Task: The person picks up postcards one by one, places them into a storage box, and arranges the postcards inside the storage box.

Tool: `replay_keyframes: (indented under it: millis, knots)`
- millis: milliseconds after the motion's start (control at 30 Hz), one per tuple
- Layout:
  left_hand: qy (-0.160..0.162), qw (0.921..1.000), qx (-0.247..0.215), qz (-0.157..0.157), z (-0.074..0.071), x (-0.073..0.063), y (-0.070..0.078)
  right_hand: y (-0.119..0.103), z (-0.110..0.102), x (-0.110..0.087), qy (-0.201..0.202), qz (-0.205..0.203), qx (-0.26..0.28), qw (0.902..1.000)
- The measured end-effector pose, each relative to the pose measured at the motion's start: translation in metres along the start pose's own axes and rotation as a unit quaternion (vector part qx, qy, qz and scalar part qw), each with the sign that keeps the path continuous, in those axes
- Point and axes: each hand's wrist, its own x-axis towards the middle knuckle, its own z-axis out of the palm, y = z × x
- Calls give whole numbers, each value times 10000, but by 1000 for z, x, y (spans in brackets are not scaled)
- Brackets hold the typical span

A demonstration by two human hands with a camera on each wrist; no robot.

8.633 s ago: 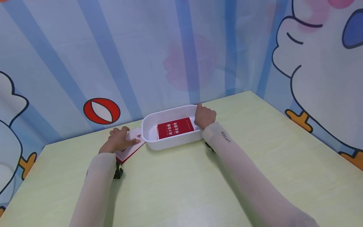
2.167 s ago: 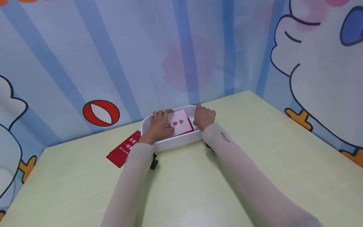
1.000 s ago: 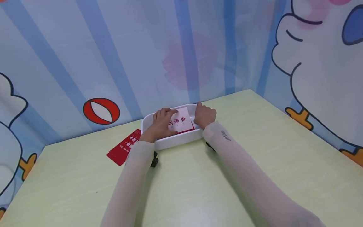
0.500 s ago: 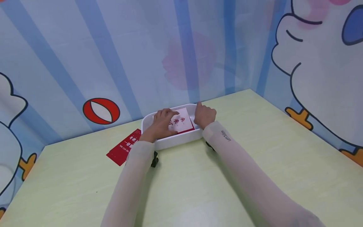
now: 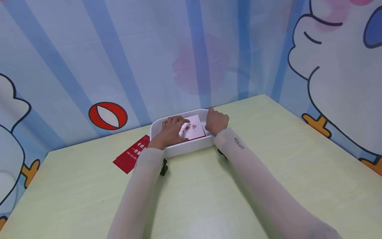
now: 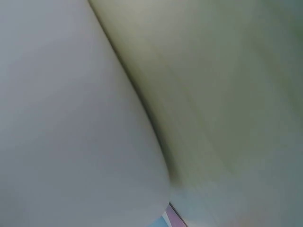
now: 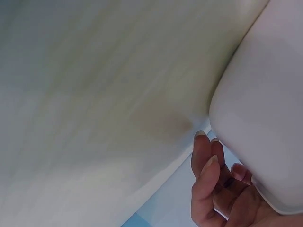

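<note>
A white plastic tub point(image 5: 185, 148) with rounded corners sits at the back of the table. My left hand point(image 5: 170, 131) reaches into it and holds a white card point(image 5: 195, 132) with red characters between thumb and forefinger, at its long edges. A thin red strip shows along the card's near edge. The card's left part is hidden under the hand. My right hand point(image 5: 216, 121) grips the tub's right end; the right wrist view shows curled fingers point(image 7: 206, 182) outside the tub wall point(image 7: 265, 104). In the left wrist view only the tub's outer wall point(image 6: 85, 132) and the tabletop appear.
Red cards point(image 5: 126, 160) with white print lie on the table left of the tub, partly under the left forearm. The patterned curtain wall point(image 5: 158, 66) rises right behind the tub. The pale wooden tabletop point(image 5: 191, 199) stretches out in front.
Earlier my left hand held the white card left of the tub; now hand and card are inside, over the red card there. Lately the card has shifted slightly downward. The right hand stays put.
</note>
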Motion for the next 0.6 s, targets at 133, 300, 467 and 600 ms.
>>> replay_keyframes:
  millis: [133, 300, 467, 600]
  knots:
    - [-110, 9999, -43, -29, -1, 0, 1, 1, 0, 1, 19, -47, -3, 10000]
    - [-216, 9997, -92, -67, 0, -1, 1, 2, 0, 1, 19, -69, 11, 10000]
    - [-318, 9993, -127, -116, 1, -1, 1, 2, -1, -1, 3, -93, 37, 9999]
    - [-412, 9988, -180, -169, 2, 0, 0, 2, -1, -1, 10, -117, 57, 9999]
